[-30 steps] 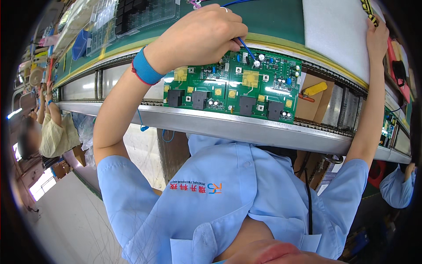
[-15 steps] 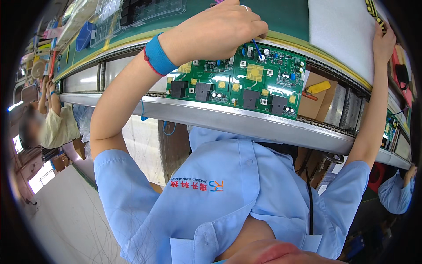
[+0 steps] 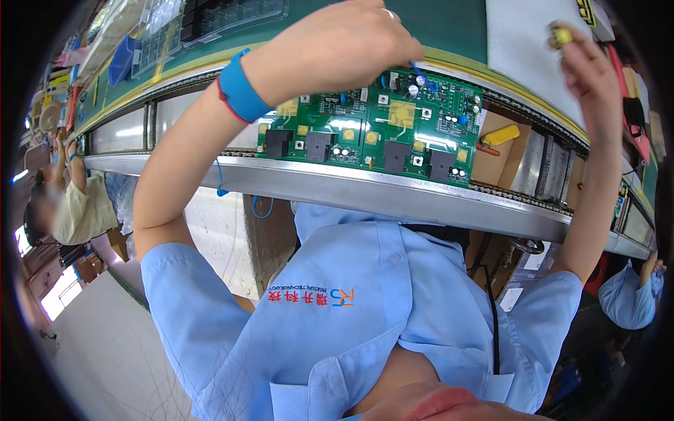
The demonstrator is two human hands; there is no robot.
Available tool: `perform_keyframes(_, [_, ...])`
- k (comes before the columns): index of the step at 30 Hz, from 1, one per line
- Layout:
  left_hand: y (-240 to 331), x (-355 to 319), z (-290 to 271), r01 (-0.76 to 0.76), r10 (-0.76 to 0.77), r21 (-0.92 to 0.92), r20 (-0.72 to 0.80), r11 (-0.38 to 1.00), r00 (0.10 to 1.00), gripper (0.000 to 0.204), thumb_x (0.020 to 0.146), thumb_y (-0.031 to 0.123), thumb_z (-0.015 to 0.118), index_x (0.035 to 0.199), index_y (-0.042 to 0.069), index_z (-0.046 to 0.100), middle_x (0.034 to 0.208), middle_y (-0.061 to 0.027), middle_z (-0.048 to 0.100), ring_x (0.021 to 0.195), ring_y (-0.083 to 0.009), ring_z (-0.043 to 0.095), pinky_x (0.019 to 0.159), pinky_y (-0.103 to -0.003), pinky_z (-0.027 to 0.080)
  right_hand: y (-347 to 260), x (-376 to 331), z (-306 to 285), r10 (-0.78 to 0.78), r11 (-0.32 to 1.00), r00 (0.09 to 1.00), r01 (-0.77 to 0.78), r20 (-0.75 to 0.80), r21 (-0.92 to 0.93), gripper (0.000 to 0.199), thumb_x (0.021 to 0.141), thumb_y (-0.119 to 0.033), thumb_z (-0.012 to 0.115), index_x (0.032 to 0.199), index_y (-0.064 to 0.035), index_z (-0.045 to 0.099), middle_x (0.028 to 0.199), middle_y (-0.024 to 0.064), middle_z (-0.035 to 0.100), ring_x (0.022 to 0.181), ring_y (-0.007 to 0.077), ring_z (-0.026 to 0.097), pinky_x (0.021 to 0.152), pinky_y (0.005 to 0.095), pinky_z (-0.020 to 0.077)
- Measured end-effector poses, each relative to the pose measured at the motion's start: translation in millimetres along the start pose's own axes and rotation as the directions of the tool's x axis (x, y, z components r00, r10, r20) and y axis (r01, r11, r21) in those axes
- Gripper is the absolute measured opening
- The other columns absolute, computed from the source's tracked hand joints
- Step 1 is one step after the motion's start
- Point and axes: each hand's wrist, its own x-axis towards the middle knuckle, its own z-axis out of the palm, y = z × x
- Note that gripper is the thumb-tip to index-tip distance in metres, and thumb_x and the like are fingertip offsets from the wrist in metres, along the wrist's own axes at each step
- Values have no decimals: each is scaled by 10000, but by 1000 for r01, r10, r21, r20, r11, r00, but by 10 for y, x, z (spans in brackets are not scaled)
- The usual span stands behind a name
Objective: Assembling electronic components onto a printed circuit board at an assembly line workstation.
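Note:
Under my left hand lies a green circuit board with black blocks, yellow patches and small round capacitors. The hand's fingers are closed round a thin blue wire-like piece, whose lower end reaches the board's far right part. Most of its grip is hidden by the back of the hand. My right hand is raised over a white sheet at the right. Its fingertips pinch a small yellow-and-black component, slightly blurred. A blue strap circles my left wrist.
The board rests across a metal conveyor rail. Beside it a yellow-handled tool lies in a cardboard box. Farther back are a clear compartment case and more yellow-and-black components. Other people work at far left and far right.
My right hand has moved left and nearer from the components at the far right, now with one between its fingertips. The blue piece's lower end has shifted slightly right across the board.

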Motion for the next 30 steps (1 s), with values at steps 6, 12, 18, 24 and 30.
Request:
perform_keyframes(6, [-34,13,-61,11,-185,-368,-440,930,879,302,907,108,575,1204,70,615,899,-76,677,805,-206,604,812,-331,418,-101,-479,999,-125,876,973,199,193,-439,302,818,-134,715,1083,-23,623,905,73,618,748,170,592,672,282,477])
perform_keyframes(12, [62,-82,-381,157,-111,26,-591,987,799,262,948,243,553,1134,76,631,902,-80,663,758,-206,576,726,-337,371,-110,-519,1161,-230,712,945,326,233,-621,272,789,-119,716,1027,-19,633,912,104,604,775,288,628,672,359,495])
perform_keyframes(18, [-8,-348,-334,425,-383,5,-424,905,821,222,935,276,572,964,73,655,813,-49,618,735,-198,546,745,-327,319,-198,-526,1239,-212,611,944,331,254,-719,276,785,-132,725,1021,-15,644,929,95,600,761,291,631,667,377,498])
perform_keyframes(24, [-48,-537,-310,475,-472,-77,-330,877,818,74,839,149,666,826,90,624,734,-33,556,695,-185,496,750,-324,285,-222,-536,1266,-202,583,951,308,233,-752,268,776,-136,734,995,-4,654,930,94,593,749,291,629,653,381,496])
perform_keyframes(30, [-239,-737,-79,-235,-257,-535,-689,812,678,69,816,134,693,812,108,628,754,-23,538,712,-183,466,761,-324,281,-283,-470,1238,-176,599,951,309,256,-739,269,767,-139,739,990,-7,667,913,96,593,746,296,626,662,379,499])
